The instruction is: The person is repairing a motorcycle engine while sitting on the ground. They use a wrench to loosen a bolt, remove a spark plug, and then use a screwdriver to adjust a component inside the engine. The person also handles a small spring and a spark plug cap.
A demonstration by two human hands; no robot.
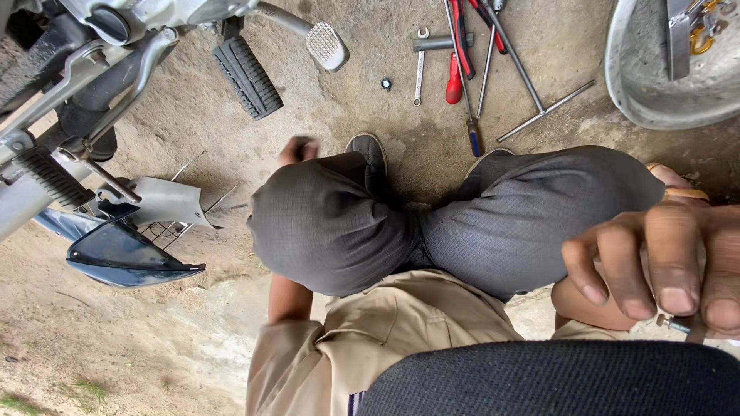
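Head view: right hand (667, 262) fingers pinch a small screw (672, 324); left hand (299, 149) fisted beyond knee (324, 223), contents hidden.

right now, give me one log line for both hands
left hand: low beyond left knee, grip unclear | right hand: raised, fingers closed on small screw | hand tools: on ground ahead

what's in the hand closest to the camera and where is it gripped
The right hand pinches a small silver screw between its fingertips; the grip covers one end and the threaded tip pokes out. The left hand, down by the ground, seems closed, contents hidden.
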